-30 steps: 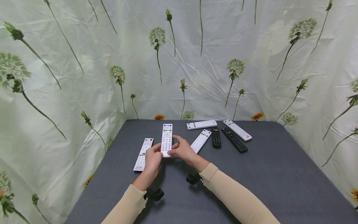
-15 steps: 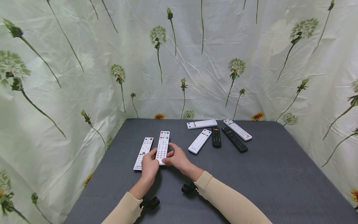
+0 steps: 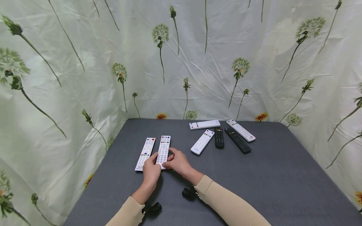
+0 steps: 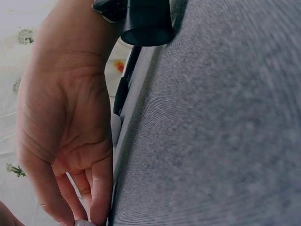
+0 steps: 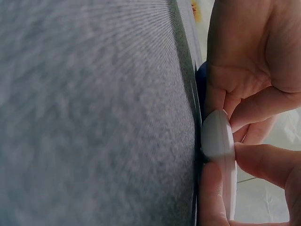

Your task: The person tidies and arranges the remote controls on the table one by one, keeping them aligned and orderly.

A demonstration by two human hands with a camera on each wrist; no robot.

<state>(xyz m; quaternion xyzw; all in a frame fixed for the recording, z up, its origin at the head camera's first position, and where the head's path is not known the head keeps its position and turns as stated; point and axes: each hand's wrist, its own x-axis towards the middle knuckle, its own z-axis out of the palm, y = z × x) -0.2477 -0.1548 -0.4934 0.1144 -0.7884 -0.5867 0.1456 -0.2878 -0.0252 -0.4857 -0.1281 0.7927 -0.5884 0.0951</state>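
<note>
Head cam: bright, diffuse light; soft shadows on table (image 3: 282,175), slight sheen on backdrop (image 3: 203,80) folds. 2 wrist cams dimmer (R one's near table v. blurry).

The slim white rectangular remote (image 3: 163,151) just left of the frame's centre looks like smooth, faintly shiny plastic. The dark grey desk (image 3: 282,175) below appears matt and cloth-textured; the pale flower-printed sheet (image 3: 195,37) above is creased and softly glossy.
</note>
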